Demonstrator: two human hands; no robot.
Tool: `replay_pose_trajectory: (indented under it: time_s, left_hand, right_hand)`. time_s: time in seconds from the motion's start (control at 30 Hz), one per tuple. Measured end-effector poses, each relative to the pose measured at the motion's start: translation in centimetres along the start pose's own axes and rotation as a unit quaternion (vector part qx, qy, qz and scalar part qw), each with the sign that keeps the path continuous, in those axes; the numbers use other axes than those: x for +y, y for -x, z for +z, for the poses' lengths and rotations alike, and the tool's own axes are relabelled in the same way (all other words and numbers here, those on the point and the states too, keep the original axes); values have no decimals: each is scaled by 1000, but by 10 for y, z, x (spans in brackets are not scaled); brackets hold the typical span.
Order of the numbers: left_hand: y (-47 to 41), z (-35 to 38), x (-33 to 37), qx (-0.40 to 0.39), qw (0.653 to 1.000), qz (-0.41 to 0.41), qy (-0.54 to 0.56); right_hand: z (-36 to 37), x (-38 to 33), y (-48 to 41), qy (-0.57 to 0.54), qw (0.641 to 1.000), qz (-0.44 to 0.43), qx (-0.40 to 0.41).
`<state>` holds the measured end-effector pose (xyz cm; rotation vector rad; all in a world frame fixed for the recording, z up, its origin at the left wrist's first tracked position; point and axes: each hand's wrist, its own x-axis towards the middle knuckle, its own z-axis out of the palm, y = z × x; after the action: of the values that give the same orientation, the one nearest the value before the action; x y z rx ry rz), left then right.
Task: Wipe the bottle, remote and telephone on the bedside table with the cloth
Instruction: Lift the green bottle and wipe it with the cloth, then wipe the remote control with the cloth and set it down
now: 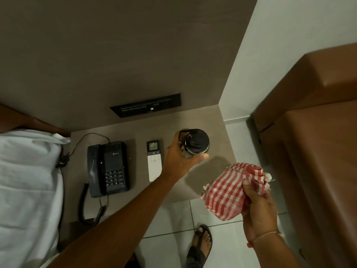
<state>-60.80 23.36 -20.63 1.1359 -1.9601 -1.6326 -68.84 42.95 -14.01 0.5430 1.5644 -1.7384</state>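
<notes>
the left hand [178, 158] is wrapped around the clear bottle with a black cap [195, 143], at the right part of the brown wooden desk [216, 120]. the right hand [259, 207] clutches the bunched red-and-white checked cloth [229, 188] near the desk's front corner. just left of the bottle lies the white remote with a small screen [154, 160], then the black corded telephone [108, 169], beside the white bed [29, 180].

Left hand [180, 158] extended forward, fingers curled in a grip, right hand [257, 206] seemingly clenched, nearer the body
</notes>
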Motion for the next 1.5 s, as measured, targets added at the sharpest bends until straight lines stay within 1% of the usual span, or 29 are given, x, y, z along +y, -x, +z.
replay_pose_trajectory:
  time_s: [0.17, 0.2, 0.23, 0.27, 0.33, 0.37, 0.43, 0.5, 0.53, 0.6, 0.7, 0.73, 0.8, 0.87, 0.93, 1.0, 1.03, 1.1, 1.13, 1.2, 1.23, 1.27, 1.3, 1.33, 1.37, 1.4, 1.43, 1.47, 1.5]
  left_hand:
    - [7, -12, -6, -58, 997, -1, -43]
    - [11, -16, -14, -47, 997, -18, -54]
    - [16, -20, -28, -18, 997, -47, -61]
    - [20, -25, -42, 31, 993, -88, -68]
    - [25, -35, -75, 145, 963, -189, -129]
    - [22, -39, -91, 172, 939, -237, -181]
    - [14, -45, -111, 176, 894, -309, -272]
    - [4, -47, -120, 168, 868, -321, -338]
    - [-2, -47, -125, 172, 865, -313, -353]
    - [-13, -46, -130, 180, 874, -298, -338]
    - [-17, -46, -135, 183, 899, -314, -245]
    - [-17, -49, -134, 188, 909, -324, -185]
    - [-9, -60, -119, 181, 922, -342, -10]
    - [8, -81, -87, 132, 923, -342, 116]
    - [35, -107, -42, 66, 927, -306, 206]
    - [61, -135, 7, 15, 916, -268, 297]
    - [69, -142, 23, 4, 904, -268, 334]
    - [85, -164, 66, -14, 863, -299, 407]
    - [94, -173, 85, -33, 841, -309, 444]
    - [116, -192, 124, -75, 821, -309, 474]
    - [127, -200, 141, -95, 819, -309, 474]
    - [139, -207, 158, -115, 819, -308, 470]
    - [148, -209, 171, -134, 819, -309, 464]
    - [158, -213, 184, -149, 823, -307, 454]
    - [167, -216, 197, -160, 825, -304, 448]
    - [175, -217, 209, -167, 827, -301, 445]
    - [183, -219, 218, -167, 828, -299, 444]
    - [188, -219, 225, -166, 824, -299, 451]
    - [193, -221, 233, -167, 819, -297, 462]
  right_hand:
    - [2, 6, -2, 20, 1000, -7, 4]
    - [2, 8, -1, 25, 1000, -7, 1]
    - [2, 9, 0, 31, 1000, -6, 1]
    - [1, 11, 0, 35, 999, -3, 1]
    - [-3, 17, 1, 34, 999, 7, 5]
    - [-5, 20, 1, 31, 999, 12, 6]
    - [-6, 28, 2, 30, 999, 27, 10]
    - [-6, 36, 5, 30, 999, 31, 29]
    - [-5, 40, 7, 26, 998, 29, 39]
    - [-2, 47, 11, 26, 998, 20, 56]
    - [2, 53, 17, 28, 997, 18, 63]
    - [6, 53, 22, 24, 998, 12, 57]
    - [11, 51, 31, 43, 997, -8, 57]
    - [19, 41, 45, 55, 997, -18, 45]
    - [33, 25, 67, 68, 997, -17, 19]
    - [50, 5, 94, 80, 996, -38, 3]
    - [57, -4, 103, 89, 994, -59, -9]
    - [80, -30, 136, 169, 975, -142, -34]
    - [91, -42, 152, 212, 956, -196, -48]
    - [112, -65, 190, 279, 902, -315, -96]
    - [121, -75, 204, 307, 865, -378, -125]
    - [130, -84, 216, 343, 813, -444, -157]
    - [139, -90, 223, 402, 733, -519, -181]
    - [151, -97, 233, 461, 639, -583, -200]
    - [162, -104, 242, 504, 552, -628, -218]
    - [173, -110, 249, 534, 477, -656, -238]
    - [184, -115, 257, 557, 409, -675, -259]
    - [192, -117, 262, 578, 351, -684, -273]
    - [197, -119, 264, 601, 301, -687, -274]
